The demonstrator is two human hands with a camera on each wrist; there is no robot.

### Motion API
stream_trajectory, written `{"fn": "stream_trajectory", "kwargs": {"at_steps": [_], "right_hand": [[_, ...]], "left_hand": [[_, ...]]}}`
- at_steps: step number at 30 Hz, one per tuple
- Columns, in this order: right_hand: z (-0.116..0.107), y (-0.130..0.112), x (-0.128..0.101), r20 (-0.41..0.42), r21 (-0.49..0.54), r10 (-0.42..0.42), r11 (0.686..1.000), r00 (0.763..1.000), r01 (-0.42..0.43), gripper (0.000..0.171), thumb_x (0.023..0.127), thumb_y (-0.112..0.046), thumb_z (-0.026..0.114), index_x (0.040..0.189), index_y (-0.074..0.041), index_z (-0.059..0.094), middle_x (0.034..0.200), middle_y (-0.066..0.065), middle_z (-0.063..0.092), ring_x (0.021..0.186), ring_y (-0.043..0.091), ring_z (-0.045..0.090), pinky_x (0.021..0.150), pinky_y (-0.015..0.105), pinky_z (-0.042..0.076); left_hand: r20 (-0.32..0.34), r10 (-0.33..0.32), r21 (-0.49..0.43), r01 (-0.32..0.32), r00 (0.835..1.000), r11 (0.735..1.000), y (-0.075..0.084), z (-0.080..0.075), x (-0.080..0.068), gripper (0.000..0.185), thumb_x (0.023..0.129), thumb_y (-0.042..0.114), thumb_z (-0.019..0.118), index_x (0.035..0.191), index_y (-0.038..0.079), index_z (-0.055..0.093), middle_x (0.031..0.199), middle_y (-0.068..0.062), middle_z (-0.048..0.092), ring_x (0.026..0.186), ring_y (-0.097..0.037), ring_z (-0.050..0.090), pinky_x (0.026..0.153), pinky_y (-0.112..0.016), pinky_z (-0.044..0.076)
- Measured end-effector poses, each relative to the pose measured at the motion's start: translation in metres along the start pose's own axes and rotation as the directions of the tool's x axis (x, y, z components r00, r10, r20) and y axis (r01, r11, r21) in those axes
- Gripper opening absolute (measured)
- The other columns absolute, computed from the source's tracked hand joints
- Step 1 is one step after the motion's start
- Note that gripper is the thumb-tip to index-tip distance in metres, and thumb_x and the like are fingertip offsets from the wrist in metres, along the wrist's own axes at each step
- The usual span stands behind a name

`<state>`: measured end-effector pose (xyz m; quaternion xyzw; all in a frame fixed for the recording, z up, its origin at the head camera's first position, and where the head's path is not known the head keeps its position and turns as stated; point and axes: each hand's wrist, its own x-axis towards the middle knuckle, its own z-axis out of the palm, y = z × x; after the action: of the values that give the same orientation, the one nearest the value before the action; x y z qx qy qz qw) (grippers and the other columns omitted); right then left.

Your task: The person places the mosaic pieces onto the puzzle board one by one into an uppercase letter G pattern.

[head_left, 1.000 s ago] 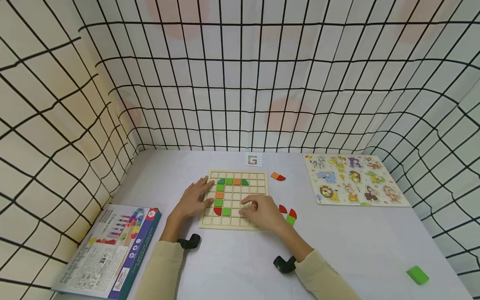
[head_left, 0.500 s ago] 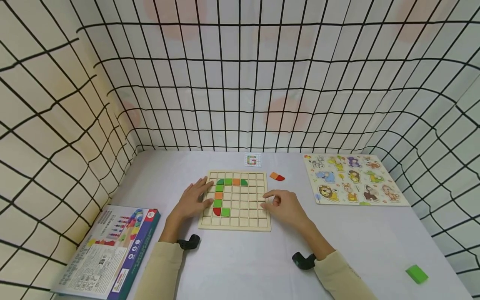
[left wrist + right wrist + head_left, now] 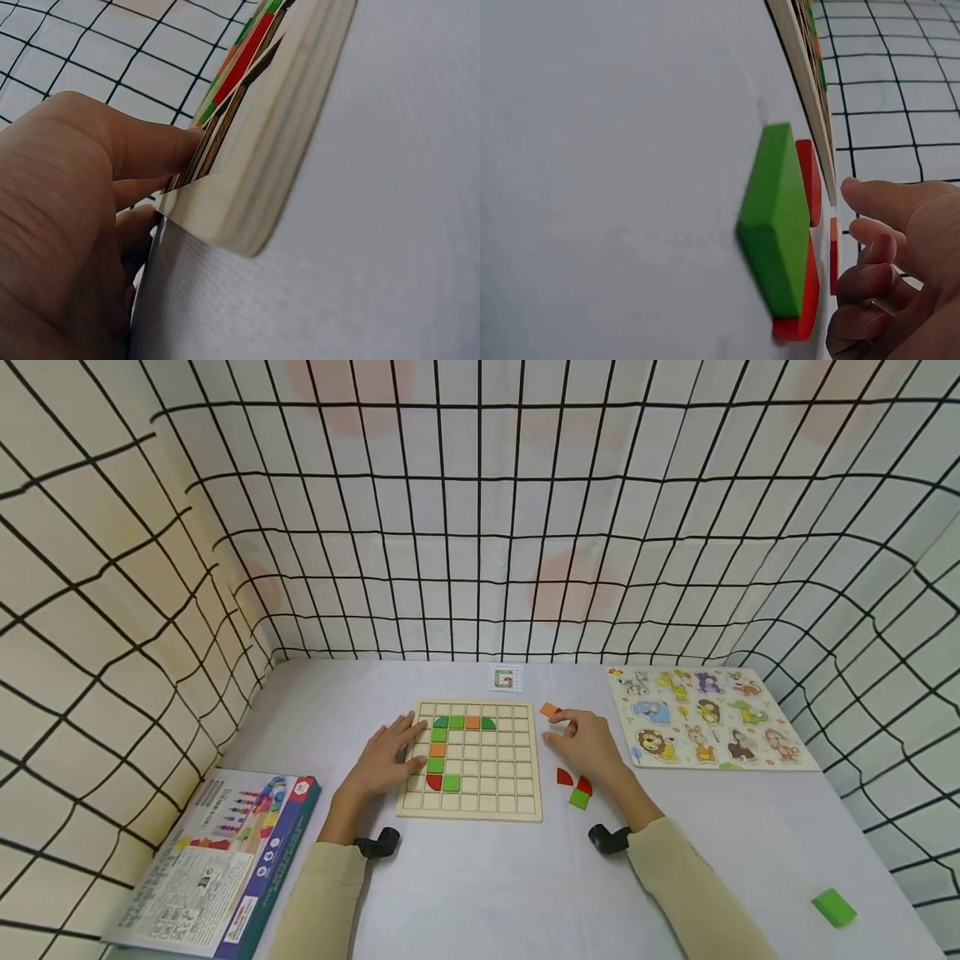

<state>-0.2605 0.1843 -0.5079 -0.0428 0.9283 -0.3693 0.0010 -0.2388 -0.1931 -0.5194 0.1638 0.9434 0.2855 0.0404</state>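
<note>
A wooden grid board [image 3: 495,802] lies on the white table with green, orange and red tiles set in its cells. My left hand [image 3: 382,760] rests at the board's left edge, thumb and fingers touching it. Beyond the board's right edge, my right hand [image 3: 588,743] is at an orange tile [image 3: 550,708], its index finger and thumb apart and nothing seen between them. The fingers partly hide the red piece beside that tile. Below the hand lie two red quarter-round pieces [image 3: 564,777] and a green square tile [image 3: 579,799], large in the right wrist view.
Behind the board is a small card [image 3: 506,678] with a G pattern. An animal puzzle board [image 3: 708,722] lies at the right and a box [image 3: 213,860] at the left. A green block [image 3: 834,908] sits near right. Black netting [image 3: 480,552] encloses the table.
My right hand has moved from over the board, off to its right, then up to the orange tile. The loose red and green pieces show again below it. My left hand stays put.
</note>
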Motion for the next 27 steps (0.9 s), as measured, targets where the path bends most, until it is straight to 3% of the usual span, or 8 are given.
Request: {"fn": "stream_trajectory", "kwargs": {"at_steps": [7,19,27], "right_hand": [[-0.001,0.001,0.016,0.004,-0.002,0.044,0.999,0.999,-0.044,0.043,0.093,-0.032,0.075,0.131,-0.013,0.068,0.069,0.003,0.053,0.061,0.019,0.048,0.054,0.028,0.037],[-0.001,-0.006,0.029,0.011,-0.103,0.113,0.988,0.994,-0.111,0.049,0.096,-0.035,0.071,0.137,-0.009,0.064,0.077,0.006,0.064,0.082,0.023,0.055,0.069,0.030,0.044],[0.002,-0.007,0.032,-0.017,-0.094,0.098,0.991,0.995,-0.099,0.036,0.096,-0.027,0.068,0.127,-0.009,0.071,0.055,-0.002,0.047,0.057,0.017,0.043,0.058,0.030,0.039]], "left_hand": [[0.014,-0.012,0.006,0.011,1.000,1.000,0.001,-0.001,0.000,0.069,0.098,0.034,0.060,0.160,0.013,0.038,0.171,-0.013,0.024,0.160,-0.034,0.019,0.131,-0.056,0.011],[0.015,-0.011,-0.002,0.011,1.000,1.000,0.002,-0.003,-0.002,0.070,0.097,0.033,0.061,0.160,0.012,0.039,0.171,-0.014,0.024,0.160,-0.034,0.019,0.130,-0.056,0.011],[0.001,-0.008,-0.005,0.008,1.000,1.000,0.000,-0.003,0.000,0.070,0.097,0.032,0.061,0.159,0.011,0.040,0.170,-0.014,0.025,0.160,-0.035,0.020,0.130,-0.056,0.011]]}}
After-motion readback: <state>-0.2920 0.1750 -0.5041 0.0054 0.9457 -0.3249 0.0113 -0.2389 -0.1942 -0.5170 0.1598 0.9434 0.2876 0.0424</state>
